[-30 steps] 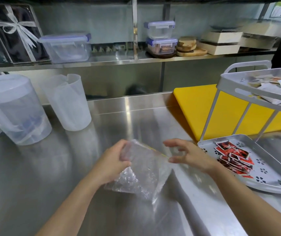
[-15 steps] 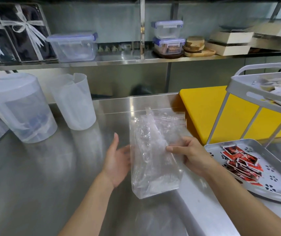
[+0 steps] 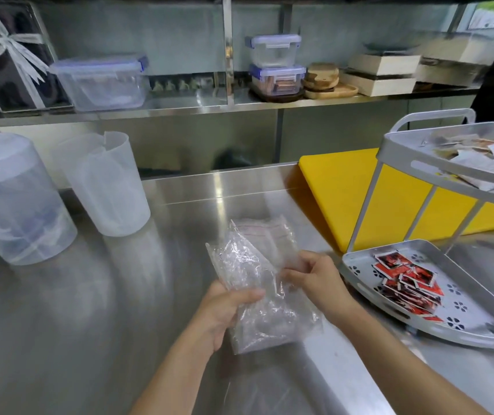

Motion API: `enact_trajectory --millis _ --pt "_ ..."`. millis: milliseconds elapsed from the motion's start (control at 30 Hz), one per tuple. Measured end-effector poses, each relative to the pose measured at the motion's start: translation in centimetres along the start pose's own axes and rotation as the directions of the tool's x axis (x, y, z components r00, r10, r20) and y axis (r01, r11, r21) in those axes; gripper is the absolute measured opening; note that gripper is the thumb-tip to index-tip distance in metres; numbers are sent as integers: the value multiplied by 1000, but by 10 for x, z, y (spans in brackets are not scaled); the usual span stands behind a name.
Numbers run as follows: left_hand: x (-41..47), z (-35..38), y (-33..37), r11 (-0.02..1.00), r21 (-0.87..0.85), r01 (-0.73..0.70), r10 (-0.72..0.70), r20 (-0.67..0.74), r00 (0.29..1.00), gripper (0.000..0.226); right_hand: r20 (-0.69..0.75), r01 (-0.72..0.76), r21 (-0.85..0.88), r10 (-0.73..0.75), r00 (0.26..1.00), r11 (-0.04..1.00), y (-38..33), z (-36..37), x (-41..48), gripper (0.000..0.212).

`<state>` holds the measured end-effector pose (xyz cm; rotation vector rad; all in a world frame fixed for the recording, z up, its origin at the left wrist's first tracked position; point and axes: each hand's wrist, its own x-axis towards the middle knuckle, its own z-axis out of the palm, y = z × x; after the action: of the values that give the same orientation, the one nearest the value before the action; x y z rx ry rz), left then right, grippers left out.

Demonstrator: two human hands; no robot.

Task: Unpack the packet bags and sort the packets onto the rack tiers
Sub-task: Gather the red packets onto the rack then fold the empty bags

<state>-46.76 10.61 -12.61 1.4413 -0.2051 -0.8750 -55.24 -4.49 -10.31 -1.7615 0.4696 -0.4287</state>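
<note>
Both hands hold clear, crumpled plastic bags (image 3: 257, 274) above the steel counter; the bags look empty, and one has a zip strip at its top. My left hand (image 3: 224, 310) grips the bags from the left. My right hand (image 3: 314, 280) pinches them from the right. To the right stands a grey two-tier rack. Its lower tier (image 3: 464, 313) carries a heap of red packets (image 3: 404, 283). Its upper tier (image 3: 413, 157) holds pale and brownish packets (image 3: 473, 148), partly cut off by the frame edge.
Two translucent plastic jugs (image 3: 108, 187) (image 3: 15, 199) stand at the left of the steel counter (image 3: 90, 310). A yellow cutting board (image 3: 338, 190) lies behind the rack. The wall shelf above carries lidded containers (image 3: 102, 82), wooden coasters and boxes.
The bag was lifted upright and held by my right hand alone. Now my left hand has closed on it again and both hands hold it, crumpled, lower and nearer.
</note>
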Motion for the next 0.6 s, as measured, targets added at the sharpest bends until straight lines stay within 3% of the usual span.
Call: enact_trajectory --millis 100,200,300,400,467,533,600 --pt "-4 -7 2 998 -65 -25 23 -36 999 16 167 -58 216 21 986 975 1 -9 -3 19" --pt "-7 -11 0 995 -51 -82 81 -20 996 17 352 -209 208 126 927 955 15 -16 -6 31" --pt "-15 -16 1 999 1 -47 47 86 995 7 398 -332 295 201 895 896 26 -20 -7 33" --pt "-20 -22 -2 991 108 -77 54 204 977 37 476 -425 392 216 853 816 34 -23 -9 43" --pt "-23 -24 -3 978 152 -141 113 177 978 37 539 -482 457 198 819 748 40 -23 -12 58" --pt "-26 -25 -6 979 136 -152 128 168 977 47 558 -508 511 182 810 694 48 -20 -16 69" --pt "-29 -26 -10 989 55 -139 125 210 970 52 562 -537 554 190 805 636 52 -18 -21 64"
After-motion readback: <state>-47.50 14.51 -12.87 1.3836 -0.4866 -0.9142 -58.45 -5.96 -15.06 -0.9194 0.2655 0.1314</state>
